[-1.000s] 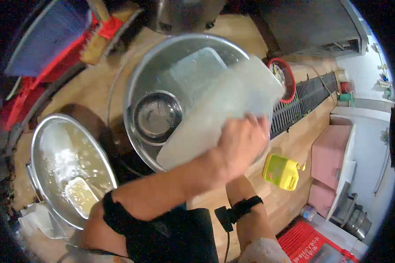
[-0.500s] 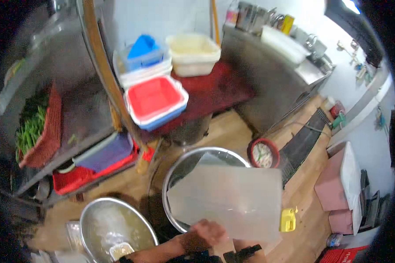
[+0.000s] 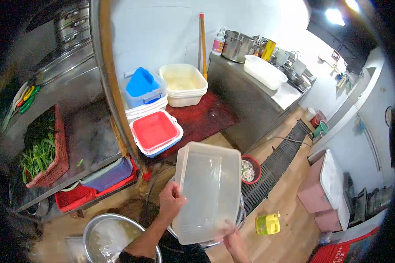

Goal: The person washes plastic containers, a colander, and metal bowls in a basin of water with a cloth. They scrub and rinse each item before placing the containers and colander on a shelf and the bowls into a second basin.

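Observation:
A translucent white plastic bin [image 3: 210, 193] is held up in front of me, turned on end, above a large metal basin [image 3: 242, 210] that it mostly hides. My left hand [image 3: 171, 200] is closed on the bin's left edge. Near its lower right corner, my right hand [image 3: 231, 236] grips the edge, with some fingers hidden behind the plastic. To the lower left, a second metal basin [image 3: 90, 232] holds cloudy, sudsy water, partly covered by my left forearm.
A red bowl of pale food [image 3: 249, 171] stands beyond the bin. A yellow jug [image 3: 267, 224] is on the floor at right, near pink bins [image 3: 316, 188]. Stacked tubs [image 3: 157, 133] sit on a red board. Leafy greens [image 3: 39, 158] fill a basket at left.
The bin has been turned from lying tilted over the large basin to standing more on end. My left hand has shifted from its near edge to its left side. The view has also moved.

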### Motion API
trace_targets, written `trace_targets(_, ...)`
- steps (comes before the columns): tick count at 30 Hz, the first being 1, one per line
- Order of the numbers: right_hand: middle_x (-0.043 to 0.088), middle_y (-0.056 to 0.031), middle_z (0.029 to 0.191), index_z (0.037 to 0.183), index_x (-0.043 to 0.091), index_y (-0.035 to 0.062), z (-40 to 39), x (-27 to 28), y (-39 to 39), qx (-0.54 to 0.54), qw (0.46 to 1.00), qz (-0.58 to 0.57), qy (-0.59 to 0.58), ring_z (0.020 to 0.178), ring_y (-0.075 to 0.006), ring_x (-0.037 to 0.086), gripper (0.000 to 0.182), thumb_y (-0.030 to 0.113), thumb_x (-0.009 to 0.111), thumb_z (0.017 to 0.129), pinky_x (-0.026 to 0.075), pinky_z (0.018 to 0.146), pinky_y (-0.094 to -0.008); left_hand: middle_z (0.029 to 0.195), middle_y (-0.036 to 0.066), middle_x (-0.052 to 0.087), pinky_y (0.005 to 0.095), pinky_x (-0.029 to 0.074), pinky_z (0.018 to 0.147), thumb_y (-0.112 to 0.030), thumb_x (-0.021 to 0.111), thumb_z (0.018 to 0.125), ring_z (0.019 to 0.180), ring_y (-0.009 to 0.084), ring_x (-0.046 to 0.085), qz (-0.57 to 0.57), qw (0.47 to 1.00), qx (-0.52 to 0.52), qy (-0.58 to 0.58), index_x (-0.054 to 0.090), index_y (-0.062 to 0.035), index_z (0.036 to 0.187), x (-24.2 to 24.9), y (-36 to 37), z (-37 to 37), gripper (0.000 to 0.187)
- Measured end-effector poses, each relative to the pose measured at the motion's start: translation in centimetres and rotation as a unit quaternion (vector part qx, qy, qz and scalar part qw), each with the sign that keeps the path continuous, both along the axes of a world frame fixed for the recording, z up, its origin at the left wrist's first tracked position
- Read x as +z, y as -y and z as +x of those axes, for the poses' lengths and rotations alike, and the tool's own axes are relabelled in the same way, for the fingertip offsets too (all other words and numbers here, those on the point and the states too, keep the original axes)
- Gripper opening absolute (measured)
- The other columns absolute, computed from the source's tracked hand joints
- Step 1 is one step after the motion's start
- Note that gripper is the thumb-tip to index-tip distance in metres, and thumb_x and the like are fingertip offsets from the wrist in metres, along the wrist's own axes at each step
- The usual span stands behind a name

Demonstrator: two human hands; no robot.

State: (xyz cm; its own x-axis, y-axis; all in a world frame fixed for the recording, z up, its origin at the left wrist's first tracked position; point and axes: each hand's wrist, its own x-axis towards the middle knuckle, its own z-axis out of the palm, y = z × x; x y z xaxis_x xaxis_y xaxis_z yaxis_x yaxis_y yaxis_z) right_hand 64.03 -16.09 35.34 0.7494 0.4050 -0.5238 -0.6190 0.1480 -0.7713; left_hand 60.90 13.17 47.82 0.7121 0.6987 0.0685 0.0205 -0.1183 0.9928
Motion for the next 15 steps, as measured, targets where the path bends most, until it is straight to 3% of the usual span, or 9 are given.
trace_targets(2, 0.058, -0.0153, 0.092, 0.123, 0.038, 0.0001, 2.9, 0.2, -0.6, -0.042, 0.995, -0.014, 0.091, 0.073, -0.0306, 0.061, 0.042, 0.013, 0.047, 0.085, 0.056, 0.052, -0.0418, 0.063, -0.003, 0.042, 0.0215, 0.036, 0.05, -0.006, 0.061, 0.069, 0.053, 0.0066, 0.04, -0.05, 0.991, -0.119, 0.039, 0.048, -0.0058, 0.078, 1.0, -3.0, 1.6, 0.017)
trace_targets(4, 0.059, -0.0145, 0.083, 0.118, 0.044, -0.0009, 6.2, 9.3, -5.3, -0.079, 0.992, -0.033, 0.093, 0.065, -0.0278, 0.062, 0.035, 0.014, 0.045, 0.086, 0.055, 0.046, -0.0397, 0.066, -0.001, 0.048, 0.0224, 0.039, 0.052, -0.009, 0.061, 0.076, 0.056, 0.007, 0.045, -0.066, 0.995, -0.054, 0.055, 0.049, -0.0059, 0.089, 8.1, -6.6, 2.2, 0.018)
trace_targets(5, 0.059, -0.0152, 0.081, 0.111, 0.048, -0.0021, 9.3, 8.3, -5.1, -0.079, 0.98, -0.095, 0.154, 0.062, -0.0256, 0.062, 0.031, 0.015, 0.047, 0.085, 0.054, 0.042, -0.0382, 0.071, 0.002, 0.052, 0.0241, 0.042, 0.053, -0.013, 0.064, 0.077, 0.059, 0.0085, 0.05, -0.103, 0.991, 0.031, 0.076, 0.05, -0.0065, 0.095, 8.7, -10.1, 2.5, 0.024)
trace_targets(6, 0.059, -0.0157, 0.081, 0.11, 0.048, -0.002, 11.3, 12.0, -7.2, -0.087, 0.985, -0.046, 0.138, 0.061, -0.025, 0.062, 0.029, 0.011, 0.047, 0.083, 0.053, 0.039, -0.0365, 0.079, 0.003, 0.055, 0.0257, 0.044, 0.058, -0.017, 0.065, 0.077, 0.065, 0.0113, 0.053, -0.051, 0.962, 0.059, 0.263, 0.05, -0.0046, 0.097, 6.7, -14.3, 3.0, 0.028)
trace_targets(7, 0.059, -0.0126, 0.078, 0.106, 0.049, -0.0031, 15.1, 10.4, -7.2, -0.075, 0.984, -0.034, 0.16, 0.062, -0.0247, 0.062, 0.028, 0.011, 0.048, 0.082, 0.052, 0.038, -0.0359, 0.084, 0.005, 0.055, 0.0279, 0.045, 0.064, -0.018, 0.067, 0.075, 0.07, 0.0145, 0.053, 0.104, 0.964, 0.24, 0.044, 0.05, -0.0018, 0.102, 6.5, -18.7, 3.2, 0.035)
trace_targets(9, 0.048, -0.0033, 0.06, 0.096, 0.056, 0.0008, 20.9, 12.3, -10.3, -0.093, 0.976, -0.038, 0.192, 0.037, -0.0157, 0.043, 0.019, 0.012, 0.05, 0.081, 0.047, 0.036, -0.0302, 0.095, 0.011, 0.052, 0.0315, 0.043, 0.076, -0.019, 0.069, 0.071, 0.085, 0.0185, 0.052, 0.135, 0.948, 0.283, 0.047, 0.047, 0.0007, 0.109, 9.3, -21.7, 4.0, 0.048)
trace_targets(11, 0.048, -0.0042, 0.058, 0.083, 0.052, 0.0006, 26.4, 14.7, -13.9, -0.03, 0.971, -0.045, 0.234, 0.037, -0.0193, 0.049, 0.018, 0.019, 0.052, 0.082, 0.047, 0.035, -0.0334, 0.105, 0.016, 0.045, 0.0345, 0.04, 0.084, -0.02, 0.073, 0.065, 0.096, 0.0229, 0.048, 0.362, 0.851, 0.38, -0.011, 0.042, 0.0024, 0.116, 9.8, -24.5, 5.9, 0.063)
trace_targets(12, 0.05, -0.0082, 0.059, 0.081, 0.05, -0.0025, 26.3, 19.1, -18.5, -0.061, 0.979, -0.052, 0.19, 0.041, -0.0226, 0.054, 0.021, 0.019, 0.052, 0.082, 0.046, 0.035, -0.035, 0.105, 0.016, 0.045, 0.0345, 0.04, 0.084, -0.02, 0.073, 0.065, 0.096, 0.0229, 0.048, 0.359, 0.852, 0.38, -0.021, 0.042, 0.0024, 0.116, 9.8, -25.3, 6.7, 0.063)
trace_targets(15, 0.056, -0.0178, 0.071, 0.097, 0.045, -0.0095, 34.2, 20.2, -24.5, 0.025, 0.972, -0.048, 0.228, 0.06, -0.0291, 0.062, 0.026, 0.013, 0.045, 0.084, 0.052, 0.045, -0.0357, 0.112, 0.017, 0.04, 0.0355, 0.036, 0.09, -0.014, 0.072, 0.063, 0.104, 0.0252, 0.044, 0.329, 0.866, 0.375, 0.019, 0.036, 0.0038, 0.12, 9.2, -26.6, 9.0, 0.07)
